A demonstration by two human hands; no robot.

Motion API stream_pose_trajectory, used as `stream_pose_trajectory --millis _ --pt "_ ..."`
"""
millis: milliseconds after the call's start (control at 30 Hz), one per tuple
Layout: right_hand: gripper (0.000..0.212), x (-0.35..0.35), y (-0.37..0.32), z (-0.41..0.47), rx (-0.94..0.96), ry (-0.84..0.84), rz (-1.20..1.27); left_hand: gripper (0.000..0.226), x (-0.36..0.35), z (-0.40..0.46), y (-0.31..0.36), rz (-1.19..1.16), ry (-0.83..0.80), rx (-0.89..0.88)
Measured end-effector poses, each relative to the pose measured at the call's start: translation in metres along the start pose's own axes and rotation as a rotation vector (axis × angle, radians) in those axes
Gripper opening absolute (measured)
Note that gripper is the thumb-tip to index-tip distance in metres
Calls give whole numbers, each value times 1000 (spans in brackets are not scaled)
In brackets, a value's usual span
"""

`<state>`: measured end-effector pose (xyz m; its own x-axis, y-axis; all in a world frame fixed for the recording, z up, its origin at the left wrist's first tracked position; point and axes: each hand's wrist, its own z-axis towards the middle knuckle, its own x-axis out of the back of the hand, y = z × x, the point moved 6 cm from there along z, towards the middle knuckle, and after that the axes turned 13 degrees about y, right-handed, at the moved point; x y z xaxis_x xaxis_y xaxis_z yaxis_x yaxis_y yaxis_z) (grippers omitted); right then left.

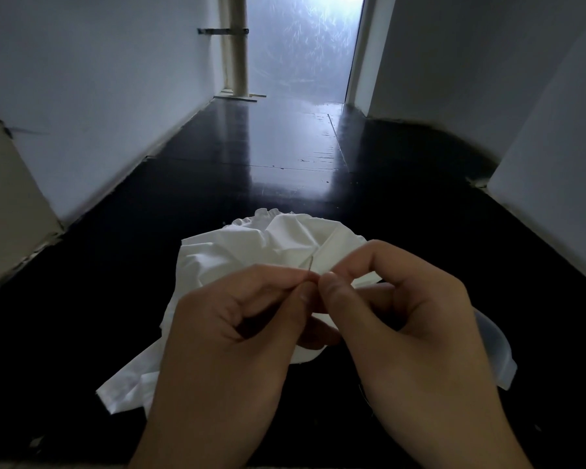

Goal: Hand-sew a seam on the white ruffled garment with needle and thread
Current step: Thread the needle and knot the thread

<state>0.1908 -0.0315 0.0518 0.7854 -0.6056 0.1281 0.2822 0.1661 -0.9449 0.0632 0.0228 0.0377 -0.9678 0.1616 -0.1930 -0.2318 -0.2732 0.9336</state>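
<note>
The white ruffled garment [237, 252] lies crumpled over a dark floor in front of me, its ruffled edge at the far side. My left hand [230, 336] pinches a thin needle [310, 265] between thumb and forefinger; the needle points up and away into a fold of the cloth. My right hand [410, 326] pinches that fold of the garment right beside the needle, fingers curled. The thread is too fine to make out.
A glossy black floor [285, 147] stretches ahead down a narrow corridor between white walls [99, 96]. A pale pipe [236, 45] and a bright frosted door [305, 45] stand at the far end.
</note>
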Motion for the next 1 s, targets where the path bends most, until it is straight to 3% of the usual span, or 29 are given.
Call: stream_pose_trajectory --millis 600,1000 --pt "19 1 0 0 -9 -10 -62 4 2 -1 -5 34 -21 -42" --pt "20 0 -2 1 -9 -13 -53 26 1 -4 3 137 20 -98"
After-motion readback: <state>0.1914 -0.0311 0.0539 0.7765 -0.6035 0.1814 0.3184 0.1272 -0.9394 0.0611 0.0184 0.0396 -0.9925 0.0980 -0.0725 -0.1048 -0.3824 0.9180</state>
